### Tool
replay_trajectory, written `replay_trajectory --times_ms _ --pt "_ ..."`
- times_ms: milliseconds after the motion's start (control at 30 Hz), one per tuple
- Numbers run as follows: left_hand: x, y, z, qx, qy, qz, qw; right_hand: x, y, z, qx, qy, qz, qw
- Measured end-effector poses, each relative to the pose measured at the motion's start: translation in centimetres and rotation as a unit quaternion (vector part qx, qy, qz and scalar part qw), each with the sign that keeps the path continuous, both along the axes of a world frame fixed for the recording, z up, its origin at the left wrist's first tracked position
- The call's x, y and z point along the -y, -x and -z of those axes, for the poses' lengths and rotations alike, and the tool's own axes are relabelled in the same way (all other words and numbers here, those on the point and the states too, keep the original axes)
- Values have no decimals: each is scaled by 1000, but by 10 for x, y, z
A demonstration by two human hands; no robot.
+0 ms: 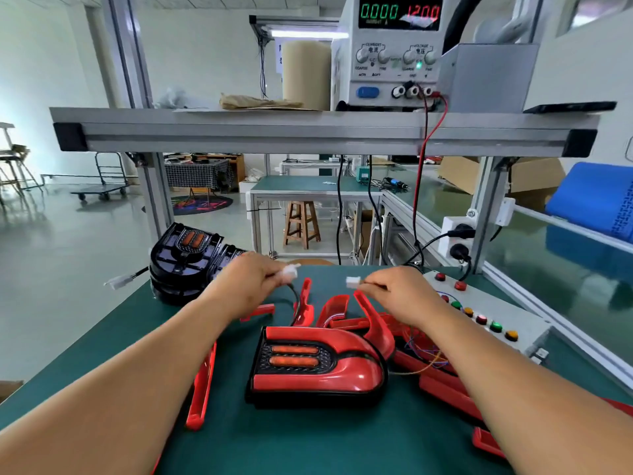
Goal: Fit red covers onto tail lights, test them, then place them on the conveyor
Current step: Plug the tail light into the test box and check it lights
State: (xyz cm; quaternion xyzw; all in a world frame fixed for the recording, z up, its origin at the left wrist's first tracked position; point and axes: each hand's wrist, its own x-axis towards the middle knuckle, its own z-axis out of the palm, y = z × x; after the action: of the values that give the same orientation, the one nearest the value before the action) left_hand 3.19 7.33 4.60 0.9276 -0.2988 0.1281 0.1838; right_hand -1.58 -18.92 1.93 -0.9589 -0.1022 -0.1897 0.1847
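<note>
A tail light with its red cover fitted lies on the green bench in front of me. Its black cable runs up to a white plug, which my left hand pinches. My right hand pinches a second white connector with thin coloured wires. The two connectors face each other a short gap apart. Loose red covers lie scattered around the tail light. A stack of black uncovered tail lights stands at the back left.
A grey switch box with coloured buttons sits at the right. Beyond it runs the green conveyor. A power supply reading 0.000 and 12.00 stands on the aluminium shelf overhead, with red and black leads hanging down.
</note>
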Motion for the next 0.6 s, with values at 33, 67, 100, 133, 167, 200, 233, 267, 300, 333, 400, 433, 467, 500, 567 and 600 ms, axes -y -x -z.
replay_trajectory --times_ms 33,67,100,133,167,200,233,267,300,333,400,433,467,500,567,600 --pt "-5 1 0 -1 52 -9 999 6 2 1 -20 16 25 999" --pt "-7 3 0 2 98 -17 995 9 4 3 -44 49 60 996" --pt "-6 5 1 9 132 -30 991 9 5 4 -68 94 106 987" --pt "-4 7 2 17 156 -50 986 7 7 6 -81 136 148 976" --pt "-2 8 4 20 174 -70 982 3 9 6 -71 158 162 971" --pt "-2 8 6 16 195 -85 977 -3 13 4 -46 158 150 975" --pt "-4 8 9 7 217 -96 971 -10 18 0 -33 133 112 984" --pt "-7 9 11 -1 241 -106 965 -16 25 -5 -57 88 55 993" --pt "-9 10 13 -6 262 -115 958 -24 32 -8 -115 35 -6 993" --pt "-11 11 14 -9 280 -124 952 -32 40 -8 -186 6 -54 981" --pt "-12 15 13 -16 317 -129 939 -46 50 0 -278 39 -100 954" --pt "-13 17 13 -22 337 -129 932 -51 53 6 -295 70 -108 947" --pt "-14 19 13 -29 356 -129 925 -54 55 11 -303 92 -110 942" --pt "-15 22 13 -36 373 -130 918 -56 57 14 -304 101 -108 941" --pt "-18 29 15 -48 411 -133 900 -57 59 17 -295 111 -100 944" --pt "-20 33 18 -53 432 -134 890 -58 59 18 -289 115 -96 946"
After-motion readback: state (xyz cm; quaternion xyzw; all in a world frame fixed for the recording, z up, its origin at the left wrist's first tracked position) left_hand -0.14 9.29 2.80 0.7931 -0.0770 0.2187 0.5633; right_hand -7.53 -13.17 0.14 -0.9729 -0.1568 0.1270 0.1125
